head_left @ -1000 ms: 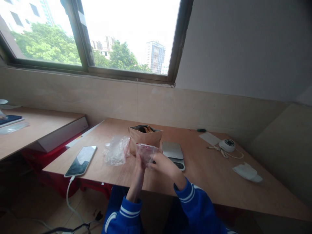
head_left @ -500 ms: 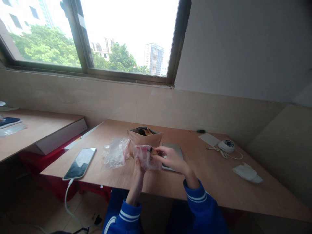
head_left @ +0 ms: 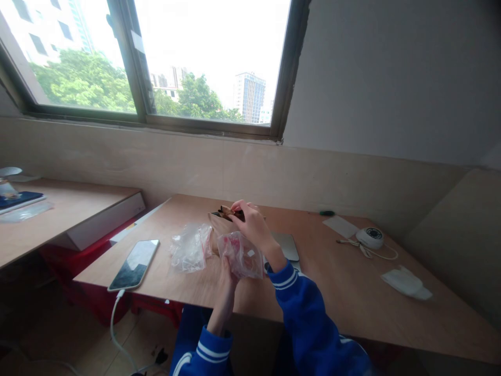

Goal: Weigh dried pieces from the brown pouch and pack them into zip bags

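Note:
Upright on the table is a brown pouch [head_left: 221, 225], its mouth open, with brown, dried-looking pieces [head_left: 225, 211] showing at the top. My right hand [head_left: 250, 222] is at that mouth, thumb and fingers closed on a brown piece whose kind I cannot make out. Below it, my left hand [head_left: 229, 271] grips a clear zip bag [head_left: 245, 256] with red marks, held in front of the pouch. Something brownish shows through the bag's plastic. A pile of clear plastic bags [head_left: 191, 248] lies just left of the pouch.
A phone [head_left: 134, 265] with a white cable lies at the left table edge. Behind my right wrist is a flat silver device [head_left: 287, 245]. Farther right are a white dome camera [head_left: 370, 237] with its cable, a paper sheet [head_left: 340, 226], a green-handled tool [head_left: 326, 213] and a crumpled white wrapper [head_left: 407, 283].
My right hand has moved from the zip bag up and away to the pouch's mouth. My left hand keeps its hold on the bag. The whole view has shifted slightly.

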Motion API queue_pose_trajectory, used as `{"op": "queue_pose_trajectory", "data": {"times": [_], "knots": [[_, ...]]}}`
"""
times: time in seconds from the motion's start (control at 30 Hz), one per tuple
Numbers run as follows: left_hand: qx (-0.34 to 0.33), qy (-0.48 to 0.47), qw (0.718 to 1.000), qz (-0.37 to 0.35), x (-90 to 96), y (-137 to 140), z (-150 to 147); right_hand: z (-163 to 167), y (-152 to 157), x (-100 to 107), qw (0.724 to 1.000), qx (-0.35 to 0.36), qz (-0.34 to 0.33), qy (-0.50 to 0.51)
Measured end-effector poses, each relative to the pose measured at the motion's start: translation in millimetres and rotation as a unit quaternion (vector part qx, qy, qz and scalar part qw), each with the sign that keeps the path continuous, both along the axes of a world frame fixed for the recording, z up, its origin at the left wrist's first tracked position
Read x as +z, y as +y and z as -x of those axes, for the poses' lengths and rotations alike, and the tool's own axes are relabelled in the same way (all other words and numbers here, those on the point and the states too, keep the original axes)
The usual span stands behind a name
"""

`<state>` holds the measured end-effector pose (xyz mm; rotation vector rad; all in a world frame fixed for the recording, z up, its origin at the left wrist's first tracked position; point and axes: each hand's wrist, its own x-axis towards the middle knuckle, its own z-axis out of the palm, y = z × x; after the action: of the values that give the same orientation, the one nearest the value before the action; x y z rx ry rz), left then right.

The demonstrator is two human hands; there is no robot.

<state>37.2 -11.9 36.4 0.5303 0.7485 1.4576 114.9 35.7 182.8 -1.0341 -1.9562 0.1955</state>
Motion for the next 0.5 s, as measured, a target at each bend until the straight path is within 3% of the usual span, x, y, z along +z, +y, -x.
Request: {"op": "queue_pose_trajectory", "data": {"times": [0.17, 0.3, 0.5], "knots": [[0.017, 0.0, 1.0, 0.01, -0.6, -2.2, 1.6, -9.7, -6.1, -2.5, 0.996, -0.002, -0.043, -0.077], [0.018, -0.011, 1.0, 0.009, -2.1, 0.5, 0.3, -17.7, -8.5, 3.0, 0.99, -0.023, -0.04, -0.132], [0.015, 0.0, 1.0, 0.003, 1.3, -4.6, 1.7, -16.1, -10.0, 6.9, 0.993, -0.004, -0.026, -0.118]]}}
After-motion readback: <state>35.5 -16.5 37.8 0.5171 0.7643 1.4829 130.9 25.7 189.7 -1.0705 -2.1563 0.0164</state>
